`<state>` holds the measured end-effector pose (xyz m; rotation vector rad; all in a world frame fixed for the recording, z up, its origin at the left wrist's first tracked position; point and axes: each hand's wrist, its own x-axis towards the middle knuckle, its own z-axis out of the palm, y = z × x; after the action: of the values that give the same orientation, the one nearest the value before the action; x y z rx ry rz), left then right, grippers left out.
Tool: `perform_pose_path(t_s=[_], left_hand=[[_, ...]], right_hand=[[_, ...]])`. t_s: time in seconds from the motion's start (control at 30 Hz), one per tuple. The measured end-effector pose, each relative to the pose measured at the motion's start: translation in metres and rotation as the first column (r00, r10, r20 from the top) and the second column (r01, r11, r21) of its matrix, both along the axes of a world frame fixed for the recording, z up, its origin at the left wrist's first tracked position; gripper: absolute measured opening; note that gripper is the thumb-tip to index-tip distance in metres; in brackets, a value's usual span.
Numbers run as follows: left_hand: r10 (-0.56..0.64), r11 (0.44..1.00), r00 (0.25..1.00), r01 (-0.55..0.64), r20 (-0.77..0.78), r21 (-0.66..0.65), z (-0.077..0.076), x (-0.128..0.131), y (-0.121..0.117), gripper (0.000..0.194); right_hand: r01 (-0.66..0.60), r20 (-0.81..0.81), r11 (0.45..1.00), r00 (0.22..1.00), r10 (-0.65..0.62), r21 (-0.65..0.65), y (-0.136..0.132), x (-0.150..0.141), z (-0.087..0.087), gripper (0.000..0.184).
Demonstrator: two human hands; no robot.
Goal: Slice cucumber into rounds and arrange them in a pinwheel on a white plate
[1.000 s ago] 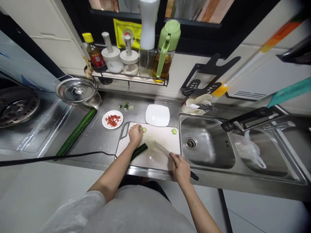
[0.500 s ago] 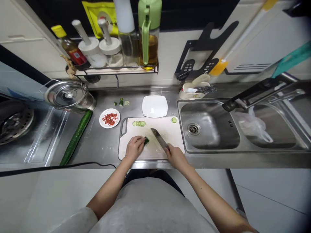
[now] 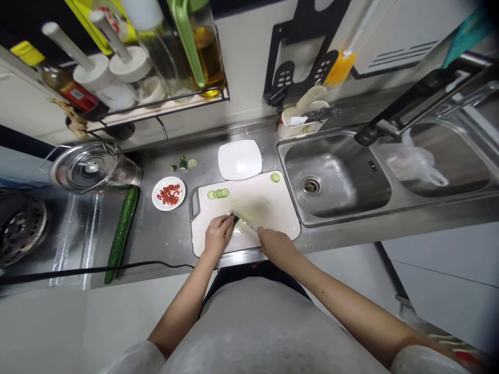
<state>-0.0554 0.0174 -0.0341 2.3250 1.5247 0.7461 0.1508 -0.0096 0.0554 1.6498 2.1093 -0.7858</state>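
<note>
Fingers (image 3: 223,223) of the left hand (image 3: 217,239) are drawn close together over the short cucumber piece (image 3: 236,220), gripping its near side; those of the right hand (image 3: 277,248) are closed round the handle of the knife (image 3: 245,221). The exact placing of the left thumb cannot be told.

From the left, a lidded steel pot (image 3: 93,169) stands on the steel desk (image 3: 150,234), with a long whole cucumber (image 3: 122,234) lying just below it. Next comes a small white plate (image 3: 156,186) of red bits (image 3: 169,194), then a few cucumber offcuts (image 3: 183,164) behind it.

The cutting board (image 3: 268,205) bears a short row of pale slices (image 3: 219,194) near its handle. The cucumber piece lies on the board's near half, mostly covered by the left hand, the blade's tip end right at it. Being light and crisp, it should cut easily, yet its wet, rounded skin may roll or slide; the best hold is over its sides, fingertips tucked back from the edge. The slices, thin and limp, would want a gentle lift.

Behind the board sits an empty white dish (image 3: 239,160); more slices (image 3: 275,177) lie at the board's far right corner, and the sink (image 3: 335,182) is beyond.
</note>
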Motion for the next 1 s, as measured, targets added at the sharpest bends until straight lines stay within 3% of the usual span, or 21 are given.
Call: perform_pose_path(t_s=[0.43, 0.77, 1.0], left_hand=[[-0.013, 1.0, 1.0, 0.012, -0.014, -0.022, 0.004, 0.001, 0.002, 0.021], [-0.028, 0.999, 1.0, 0.027, -0.013, -0.021, 0.003, 0.0, 0.003, 0.02], [-0.024, 0.999, 1.0, 0.024, 0.0, -0.035, -0.002, -0.002, 0.004, 0.019]], right_hand=[[-0.05, -0.044, 0.996, 0.998, 0.054, 0.073, -0.007, -0.003, -0.011, 0.025], [-0.095, -0.05, 0.995, 0.994, 0.094, -0.029, 0.007, 0.0, 0.001, 0.024], [-0.108, -0.081, 0.994, 0.991, 0.105, -0.036, 0.011, -0.001, -0.003, 0.025]])
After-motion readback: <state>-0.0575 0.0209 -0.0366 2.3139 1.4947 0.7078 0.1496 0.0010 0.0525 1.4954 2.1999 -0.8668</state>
